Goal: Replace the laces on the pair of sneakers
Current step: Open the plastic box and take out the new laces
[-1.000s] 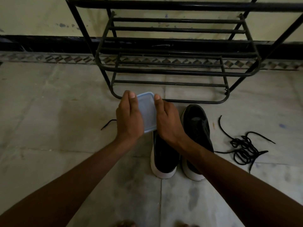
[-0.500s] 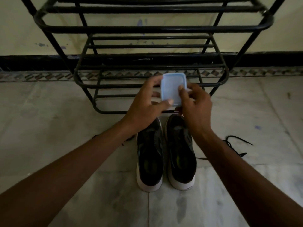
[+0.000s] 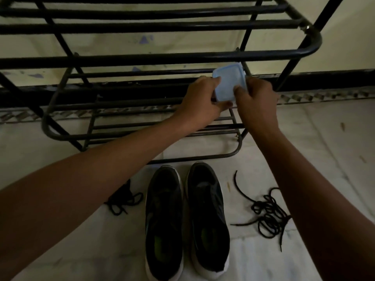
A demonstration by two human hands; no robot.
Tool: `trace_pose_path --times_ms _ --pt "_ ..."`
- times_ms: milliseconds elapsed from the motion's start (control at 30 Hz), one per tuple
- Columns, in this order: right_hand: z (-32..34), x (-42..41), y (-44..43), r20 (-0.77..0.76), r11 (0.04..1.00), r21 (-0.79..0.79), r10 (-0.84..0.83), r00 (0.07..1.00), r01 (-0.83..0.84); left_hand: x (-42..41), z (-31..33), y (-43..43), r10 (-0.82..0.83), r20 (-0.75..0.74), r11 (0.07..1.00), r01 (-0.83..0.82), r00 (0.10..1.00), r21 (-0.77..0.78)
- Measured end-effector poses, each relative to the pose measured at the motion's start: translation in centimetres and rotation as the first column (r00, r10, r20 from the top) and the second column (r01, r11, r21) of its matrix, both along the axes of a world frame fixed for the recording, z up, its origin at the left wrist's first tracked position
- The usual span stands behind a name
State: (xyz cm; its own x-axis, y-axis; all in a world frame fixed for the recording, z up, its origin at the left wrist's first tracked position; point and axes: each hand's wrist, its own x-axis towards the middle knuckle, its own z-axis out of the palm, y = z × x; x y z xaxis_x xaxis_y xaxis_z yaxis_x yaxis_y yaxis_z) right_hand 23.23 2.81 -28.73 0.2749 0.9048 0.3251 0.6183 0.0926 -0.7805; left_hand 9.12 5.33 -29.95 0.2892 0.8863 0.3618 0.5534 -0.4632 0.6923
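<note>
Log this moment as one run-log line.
hands: left hand and right hand both grip blue container | sneakers: side by side on floor | laces: loose piles either side

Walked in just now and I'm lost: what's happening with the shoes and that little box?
A person grips a small pale blue container with left hand and right hand, up in front of the black shoe rack. The two sneakers stand side by side on the floor below, untouched. A tangled pile of black laces lies to their right, a smaller bunch to their left.
</note>
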Motion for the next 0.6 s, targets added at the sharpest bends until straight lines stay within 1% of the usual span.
trace_pose_path --times_ms 100,200,400,500,600 --pt "-0.6 0.3 1.6 0.09 1.0 0.001 -0.03 0.995 0.03 0.6 -0.4 1.1 0.029 -0.011 0.999 -0.029 1.0 -0.024" --pt "-1.1 0.8 2.8 0.137 1.0 0.0 -0.029 0.99 0.03 0.7 0.0 1.6 0.043 -0.009 0.999 -0.043 0.999 0.015" --pt "-1.9 1.4 2.9 0.102 0.999 -0.021 -0.037 0.994 0.039 1.0 0.3 1.8 0.022 -0.08 1.0 -0.023 0.997 -0.014" --pt "-2.0 1.0 0.9 0.113 0.998 0.036 -0.06 0.992 0.056 0.3 0.6 0.6 0.049 -0.032 0.999 -0.049 0.998 -0.001" --pt "-2.5 0.1 -2.8 0.103 0.989 0.103 -0.121 0.987 0.11 -1.4 0.6 -2.1 0.134 0.017 0.988 -0.135 0.991 0.081"
